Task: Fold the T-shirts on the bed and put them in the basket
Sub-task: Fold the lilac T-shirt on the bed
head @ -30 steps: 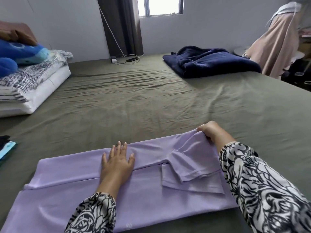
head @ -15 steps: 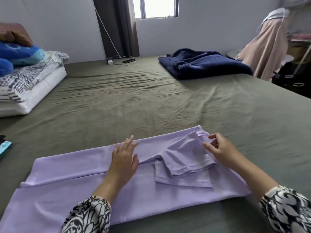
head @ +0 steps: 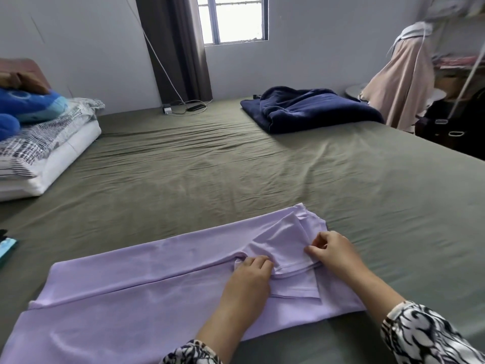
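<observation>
A lilac T-shirt [head: 126, 300] lies flat on the olive bed sheet [head: 236, 174] near the front edge, its sides folded inward and both sleeves laid over the middle. My left hand [head: 249, 277] pinches the left end of the upper sleeve with curled fingers. My right hand [head: 333, 252] pinches the same sleeve at its right side. A dark navy garment [head: 309, 109] lies bunched at the far right of the bed. No basket is in view.
Stacked pillows and a blue plush [head: 34, 132] sit at the left. A charger and cables [head: 183, 109] lie by the far wall. A beige garment [head: 401, 80] hangs at the right above dark bags [head: 456, 127]. A small teal object [head: 8, 248] lies at the left edge.
My left hand slid right from lying flat on the shirt and took hold of the sleeve. My right hand drew back from the far shoulder edge onto the sleeve. The camera view dipped.
</observation>
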